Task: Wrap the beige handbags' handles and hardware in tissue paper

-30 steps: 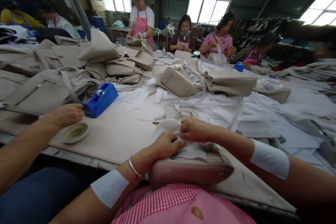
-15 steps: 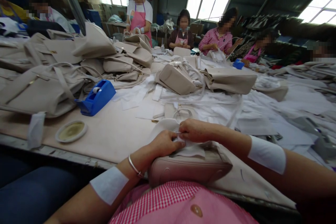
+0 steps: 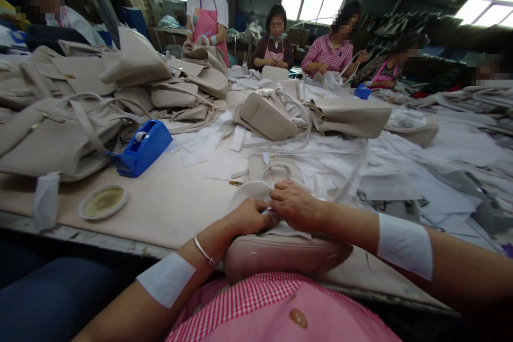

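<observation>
A beige handbag (image 3: pixel 280 257) lies on its side at the table edge, its base facing me. Over it, my left hand (image 3: pixel 250 216) is closed, thumb and fingers pinching a white wrapping sheet (image 3: pixel 256 189) at the bag's upper part. My right hand (image 3: pixel 294 204) meets it there with curled fingers, closed on the same spot; the fingertips hide exactly what is pinched. Just beyond the hands lies a small beige piece with a looped strap (image 3: pixel 280 171). White patches cover both my forearms, and a bangle circles my left wrist.
To the left stand a blue tape dispenser (image 3: pixel 142 148), a round shallow dish (image 3: pixel 103 202) and a large beige handbag (image 3: pixel 56 136). More bags (image 3: pixel 348 117) and white sheets (image 3: pixel 388 184) spread across the middle and right. Several co-workers sit or stand across the table.
My right hand has turned, its fingers now curled lower over the pinched spot. My left hand stays at the bag. The whole view has shifted slightly.
</observation>
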`<state>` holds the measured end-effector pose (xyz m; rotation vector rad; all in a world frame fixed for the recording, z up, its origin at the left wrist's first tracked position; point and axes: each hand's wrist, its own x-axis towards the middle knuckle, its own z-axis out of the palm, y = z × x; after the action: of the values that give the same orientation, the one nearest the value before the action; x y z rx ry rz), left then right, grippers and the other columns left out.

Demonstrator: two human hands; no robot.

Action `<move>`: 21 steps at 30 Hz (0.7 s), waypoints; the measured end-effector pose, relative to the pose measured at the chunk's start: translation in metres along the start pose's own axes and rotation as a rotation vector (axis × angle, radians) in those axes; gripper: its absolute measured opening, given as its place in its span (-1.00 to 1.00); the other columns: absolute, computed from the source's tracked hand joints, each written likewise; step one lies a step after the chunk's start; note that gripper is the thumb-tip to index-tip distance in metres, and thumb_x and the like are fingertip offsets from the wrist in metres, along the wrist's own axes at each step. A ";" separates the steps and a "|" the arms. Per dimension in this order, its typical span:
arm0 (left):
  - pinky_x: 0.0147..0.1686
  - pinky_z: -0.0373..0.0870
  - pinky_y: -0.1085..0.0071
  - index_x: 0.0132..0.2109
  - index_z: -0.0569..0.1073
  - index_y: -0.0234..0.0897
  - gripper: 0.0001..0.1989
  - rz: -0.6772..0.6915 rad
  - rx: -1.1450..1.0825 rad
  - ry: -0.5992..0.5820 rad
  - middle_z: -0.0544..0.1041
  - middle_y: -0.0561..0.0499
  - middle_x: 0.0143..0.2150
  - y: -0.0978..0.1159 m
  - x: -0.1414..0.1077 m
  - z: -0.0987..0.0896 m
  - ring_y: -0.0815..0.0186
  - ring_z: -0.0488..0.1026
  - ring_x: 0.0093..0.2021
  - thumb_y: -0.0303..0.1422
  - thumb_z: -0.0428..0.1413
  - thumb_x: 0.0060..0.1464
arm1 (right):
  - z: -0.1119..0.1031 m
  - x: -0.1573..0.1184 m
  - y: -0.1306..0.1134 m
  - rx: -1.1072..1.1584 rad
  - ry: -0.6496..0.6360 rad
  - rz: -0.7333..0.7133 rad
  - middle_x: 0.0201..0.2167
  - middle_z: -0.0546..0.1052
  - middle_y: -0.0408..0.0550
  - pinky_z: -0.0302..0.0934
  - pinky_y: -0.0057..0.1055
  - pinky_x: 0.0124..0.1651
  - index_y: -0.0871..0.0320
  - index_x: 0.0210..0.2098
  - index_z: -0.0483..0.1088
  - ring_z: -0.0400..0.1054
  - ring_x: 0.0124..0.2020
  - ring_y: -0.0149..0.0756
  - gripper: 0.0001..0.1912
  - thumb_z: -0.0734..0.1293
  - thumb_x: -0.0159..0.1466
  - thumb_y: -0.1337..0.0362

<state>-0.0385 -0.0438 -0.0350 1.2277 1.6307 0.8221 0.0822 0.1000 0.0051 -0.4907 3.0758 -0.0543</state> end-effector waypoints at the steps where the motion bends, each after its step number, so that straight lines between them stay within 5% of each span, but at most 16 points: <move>1: -0.50 0.16 0.43 -0.32 0.58 -0.36 -0.68 -0.007 -0.020 0.002 0.44 0.08 -0.55 0.000 0.000 0.000 0.36 0.27 -0.52 -0.17 0.11 0.03 | 0.001 -0.003 0.002 0.005 0.020 -0.022 -0.39 0.46 0.03 0.00 -0.27 -0.24 0.22 -0.36 0.48 0.20 -0.31 -0.21 -0.87 0.28 0.24 0.36; 8: -0.45 0.18 0.43 -0.30 0.58 -0.40 -0.64 -0.061 -0.196 -0.018 0.44 0.06 -0.52 -0.002 0.004 -0.001 0.36 0.27 -0.48 -0.13 0.19 -0.04 | -0.006 -0.016 0.006 -0.050 0.055 -0.130 -0.27 0.44 0.05 -0.01 -0.24 -0.17 0.23 -0.15 0.45 0.16 -0.24 -0.17 -0.66 0.25 0.33 0.07; 15: -0.51 0.10 0.45 -0.37 0.51 -0.41 -0.66 -0.140 -0.632 -0.080 0.40 0.05 -0.54 0.000 0.003 -0.001 0.40 0.25 -0.52 -0.17 0.25 -0.18 | -0.012 -0.019 0.003 -0.135 0.077 -0.217 -0.30 0.44 0.00 -0.06 -0.23 -0.18 0.17 -0.37 0.45 0.14 -0.26 -0.20 -0.75 0.20 0.37 0.30; 21: -0.52 0.03 0.47 -0.33 0.44 -0.38 -0.58 -0.066 -0.588 -0.106 0.30 0.11 -0.54 0.001 0.000 0.000 0.46 0.16 -0.54 -0.04 0.21 -0.03 | -0.011 -0.024 0.001 -0.105 0.153 -0.197 -0.29 0.48 -0.01 -0.01 -0.24 -0.15 0.17 -0.34 0.47 0.20 -0.25 -0.22 -0.75 0.19 0.37 0.32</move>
<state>-0.0384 -0.0433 -0.0339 0.7797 1.2108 1.0763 0.1049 0.1085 0.0166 -0.8313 3.1785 0.0692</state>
